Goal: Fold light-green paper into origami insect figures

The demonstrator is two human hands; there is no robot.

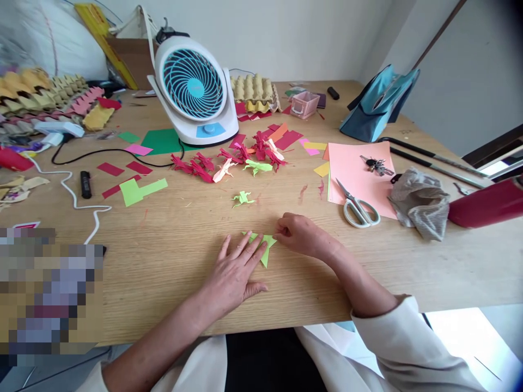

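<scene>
A folded light green paper [267, 244] with pointed corners lies on the wooden table in front of me. My left hand [236, 274] rests flat over its left part, fingers spread, hiding some of it. At the paper's right corner, my right hand [301, 234] is closed with its fingertips pinching the tip. Just beyond sits a small green folded paper figure [243, 198] with thin legs. Farther back is a row of similar figures: several red ones [200, 166], a pale one [223, 171] and another green one [258, 167].
Scissors [357, 209] lie partly on pink sheets [343, 163] to the right, near a crumpled grey cloth [420, 201] and a red bottle [486, 204]. A white fan [194, 84] stands at the back. Green paper scraps [131, 191] and a black marker [85, 184] are at left.
</scene>
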